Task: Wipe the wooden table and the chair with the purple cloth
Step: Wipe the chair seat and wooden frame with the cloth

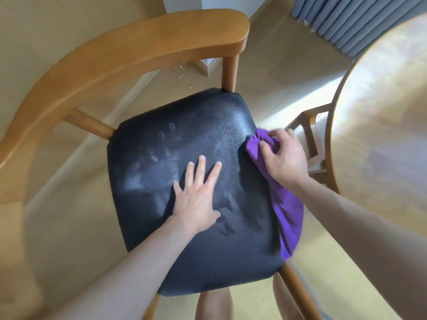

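My right hand [283, 158] has fingers curled into the bunched purple cloth [286, 211], clamped on it at the right edge of the black padded seat [184, 204] of the curved-back wooden chair [129, 40]. The rest of the cloth trails loose over the seat's right side, hanging past the edge. My left hand [196, 192] lies flat on the seat, fingers straight and spread, holding nothing, just bracing. Seat shows dusty smears and fingerprints left of that hand, so I judge the wiping isn't finished. The cloth looks soft, light and floppy: best gripped as a wad under the palm, otherwise the tail drags. The seat surface looks smooth and slightly giving. The round wooden table [381, 112] sits to the right, close by.
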